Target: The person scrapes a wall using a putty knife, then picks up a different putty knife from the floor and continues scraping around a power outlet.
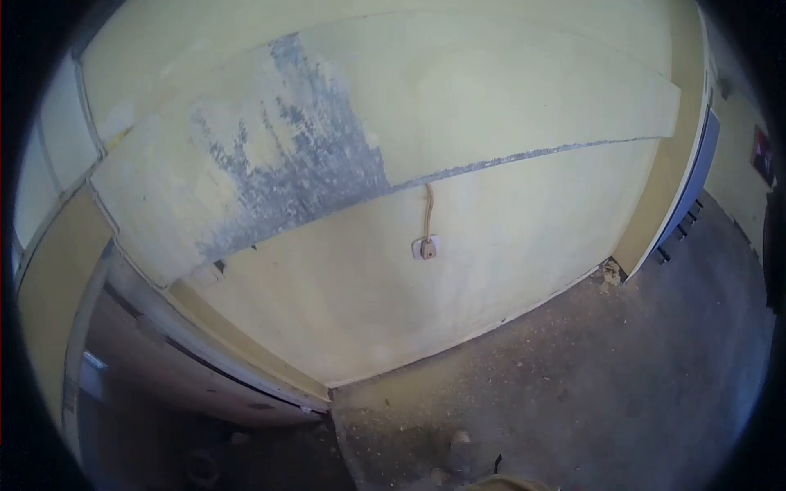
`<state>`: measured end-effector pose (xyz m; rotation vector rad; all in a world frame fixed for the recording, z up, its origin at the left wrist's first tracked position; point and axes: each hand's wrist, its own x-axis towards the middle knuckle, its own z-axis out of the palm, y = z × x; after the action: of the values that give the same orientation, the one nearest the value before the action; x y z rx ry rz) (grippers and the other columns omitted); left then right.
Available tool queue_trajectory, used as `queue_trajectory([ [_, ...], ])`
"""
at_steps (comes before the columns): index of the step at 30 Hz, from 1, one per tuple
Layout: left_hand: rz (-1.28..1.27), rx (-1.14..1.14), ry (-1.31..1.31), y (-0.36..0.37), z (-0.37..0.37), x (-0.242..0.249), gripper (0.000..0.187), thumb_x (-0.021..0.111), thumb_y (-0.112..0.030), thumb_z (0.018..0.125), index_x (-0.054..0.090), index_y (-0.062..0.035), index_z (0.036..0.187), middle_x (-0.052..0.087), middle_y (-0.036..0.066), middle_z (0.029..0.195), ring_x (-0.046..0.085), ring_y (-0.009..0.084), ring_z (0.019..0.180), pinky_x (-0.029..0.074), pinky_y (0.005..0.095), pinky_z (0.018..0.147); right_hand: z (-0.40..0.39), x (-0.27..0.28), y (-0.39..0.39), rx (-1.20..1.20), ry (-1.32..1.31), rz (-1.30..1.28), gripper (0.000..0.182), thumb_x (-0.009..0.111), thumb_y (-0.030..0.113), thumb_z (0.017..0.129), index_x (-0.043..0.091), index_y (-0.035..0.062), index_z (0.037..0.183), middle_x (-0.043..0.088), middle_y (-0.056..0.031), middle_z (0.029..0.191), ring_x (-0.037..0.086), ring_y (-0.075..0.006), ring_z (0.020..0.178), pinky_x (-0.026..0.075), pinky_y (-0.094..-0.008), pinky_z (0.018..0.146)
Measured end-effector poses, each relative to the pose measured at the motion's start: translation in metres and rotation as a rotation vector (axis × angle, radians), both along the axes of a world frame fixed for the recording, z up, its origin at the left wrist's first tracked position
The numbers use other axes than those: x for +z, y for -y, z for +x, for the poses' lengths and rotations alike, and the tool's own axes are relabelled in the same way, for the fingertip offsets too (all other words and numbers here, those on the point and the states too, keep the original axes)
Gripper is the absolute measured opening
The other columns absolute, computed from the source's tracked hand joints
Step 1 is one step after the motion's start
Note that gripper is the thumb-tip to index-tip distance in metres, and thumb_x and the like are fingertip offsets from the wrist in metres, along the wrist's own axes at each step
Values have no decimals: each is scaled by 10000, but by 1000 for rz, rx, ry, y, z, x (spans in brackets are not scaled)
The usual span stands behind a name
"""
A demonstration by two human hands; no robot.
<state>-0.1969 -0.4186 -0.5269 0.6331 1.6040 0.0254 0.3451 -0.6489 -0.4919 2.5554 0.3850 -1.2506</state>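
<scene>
One cord (429,211) (tan) hangs between the patchy ledge (393,123) and wall socket (426,248).

Muted light on wall (532,221), fisheye curvature, black corners

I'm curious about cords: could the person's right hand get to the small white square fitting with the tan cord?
Probably yes: nothing seems to stand in front of the fitting on the cream wall. But the right hand is out of view, so its distance is unclear.
</scene>
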Motion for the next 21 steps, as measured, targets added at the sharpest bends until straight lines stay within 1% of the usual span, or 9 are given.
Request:
queue_trajectory([
  [3, 106, -142, -38, 8, 4, -17, 294, 529, -294, 877, 707, -61, 891, 691, 126, 908, 657, 285, 878, 487, 472, 781, 14, -13, -36, 235, 123, 97, 654, 634, 498, 796, 592, -26, 1185, 585, -253, 1186, 581, -305, 1112, 471, -415, 925],
  [5, 412, -643, -222, 8, 2, -44, 285, 537, -285, 870, 709, -57, 875, 697, 122, 882, 669, 280, 849, 502, 470, 751, 18, -12, -82, 325, 240, 211, 703, 639, 519, 787, 577, -37, 1212, 568, -273, 1229, 568, -313, 1169, 461, -419, 960],
  [6, 569, -846, -320, -2, 5, -54, 281, 541, -280, 866, 710, -56, 867, 700, 121, 869, 675, 277, 835, 509, 469, 736, -13, 32, -124, 2, 368, 404, 692, 628, 527, 783, 606, -65, 1142, 615, -285, 1140, 612, -335, 1101, 493, -426, 901],
  [7, 698, -932, -397, -14, 8, -63, 277, 544, -275, 862, 711, -54, 859, 703, 119, 856, 681, 274, 820, 517, 468, 721, 6, 35, -155, -160, -127, 297, 662, 616, 515, 801, 608, -88, 1075, 670, -260, 960, 679, -355, 905, 537, -416, 772],
  [8, 787, -932, -449, -34, 16, -72, 273, 548, -271, 859, 712, -52, 851, 706, 117, 843, 688, 271, 805, 524, 466, 706, 7, 6, -157, 471, 457, 614, 525, 627, 421, 829, 616, -77, 992, 671, -217, 809, 680, -302, 660, 543, -407, 600],
  [11, 388, 274, 230, -85, 65, -10, 172, 595, -140, 817, 681, 8, 826, 697, 101, 787, 667, 180, 694, 523, 319, 624, -16, 56, -228, 21, 28, 834, 310, 694, 227, 806, 619, -43, 939, 639, -167, 698, 631, -215, 507, 504, -353, 458],
  [15, 636, -37, -27, -124, 113, 55, 175, 624, -136, 827, 680, 25, 865, 688, 91, 765, 644, 133, 682, 511, 295, 640, -88, 165, -292, -186, -352, 980, 288, 695, 111, 819, 589, -22, 1051, 635, -117, 668, 618, -172, 506, 467, -295, 428],
  [19, 768, 123, 426, -162, 151, 137, 205, 657, -160, 839, 679, 31, 910, 694, 100, 786, 649, 136, 712, 510, 285, 670, -142, 242, -345, -174, -659, 1220, 272, 645, 125, 879, 565, -14, 1099, 664, -107, 709, 592, -136, 498, 425, -274, 394],
  [21, 1101, -79, 265, -192, 164, 213, 211, 657, -170, 857, 669, 35, 903, 693, 102, 788, 653, 152, 708, 511, 300, 664, -158, 277, -378, -143, -716, 1292, 272, 626, 120, 893, 552, -15, 1117, 670, -110, 719, 582, -124, 495, 411, -261, 392],
])
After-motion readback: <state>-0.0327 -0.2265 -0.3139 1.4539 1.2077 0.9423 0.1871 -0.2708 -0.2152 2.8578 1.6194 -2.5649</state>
